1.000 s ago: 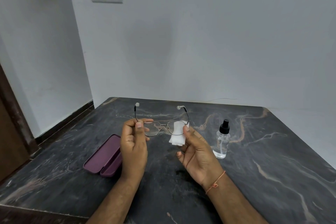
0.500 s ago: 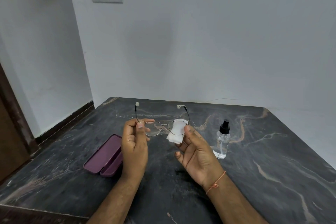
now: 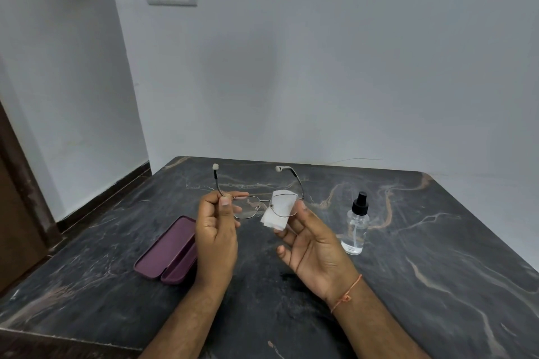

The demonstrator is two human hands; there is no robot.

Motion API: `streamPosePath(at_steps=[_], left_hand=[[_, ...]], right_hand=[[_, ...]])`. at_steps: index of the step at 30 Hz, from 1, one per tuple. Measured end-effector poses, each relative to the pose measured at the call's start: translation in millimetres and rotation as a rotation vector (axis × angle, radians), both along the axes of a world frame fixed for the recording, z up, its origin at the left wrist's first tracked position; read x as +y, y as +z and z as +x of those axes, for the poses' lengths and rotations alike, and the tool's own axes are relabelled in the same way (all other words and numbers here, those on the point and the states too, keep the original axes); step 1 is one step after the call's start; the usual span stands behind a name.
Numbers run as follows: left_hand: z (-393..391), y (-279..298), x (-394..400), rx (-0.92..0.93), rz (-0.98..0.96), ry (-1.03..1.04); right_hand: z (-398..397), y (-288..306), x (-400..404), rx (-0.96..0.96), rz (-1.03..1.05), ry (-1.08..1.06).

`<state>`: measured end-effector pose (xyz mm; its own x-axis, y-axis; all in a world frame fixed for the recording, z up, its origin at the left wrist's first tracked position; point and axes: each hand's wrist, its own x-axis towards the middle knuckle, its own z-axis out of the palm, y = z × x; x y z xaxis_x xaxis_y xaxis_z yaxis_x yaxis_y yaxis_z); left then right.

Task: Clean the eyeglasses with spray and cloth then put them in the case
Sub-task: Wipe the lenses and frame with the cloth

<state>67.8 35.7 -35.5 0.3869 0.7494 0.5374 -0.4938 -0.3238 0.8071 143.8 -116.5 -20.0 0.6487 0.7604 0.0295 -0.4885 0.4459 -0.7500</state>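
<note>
Wiping is the step now: left hand (image 3: pixel 215 230) fingers pinch the glasses (image 3: pixel 248 207), right hand (image 3: pixel 315 245) fingers press the cloth (image 3: pixel 278 213) on one lens. Next, wipe the other lens.

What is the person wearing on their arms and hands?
Almost nothing. Both forearms are bare, with no sleeves in view, and neither the left hand nor the right hand has a glove or a ring that can be seen. The only thing worn is a thin orange thread tied round the right wrist, with a small knot in it.
</note>
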Motion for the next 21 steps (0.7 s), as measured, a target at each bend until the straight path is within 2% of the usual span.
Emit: streamPosePath(at_steps=[4, 10, 16, 21], left_hand=[[-0.4, -1.3, 2.6, -0.003, -0.007, 0.012], [-0.1, -1.4, 3.3, -0.003, 0.007, 0.025], [-0.6, -1.9, 1.0, -0.004, 0.011, 0.025], [0.1, -2.7, 2.1, -0.001, 0.004, 0.038]], right_hand=[[-0.7, -1.8, 1.1, -0.001, -0.032, 0.06], [2.4, -2.1, 2.4, 0.006, -0.062, -0.133], [0.7, -2.2, 2.6, 0.012, -0.028, -0.085], [0.6, -0.6, 2.9, 0.01, -0.041, -0.141]])
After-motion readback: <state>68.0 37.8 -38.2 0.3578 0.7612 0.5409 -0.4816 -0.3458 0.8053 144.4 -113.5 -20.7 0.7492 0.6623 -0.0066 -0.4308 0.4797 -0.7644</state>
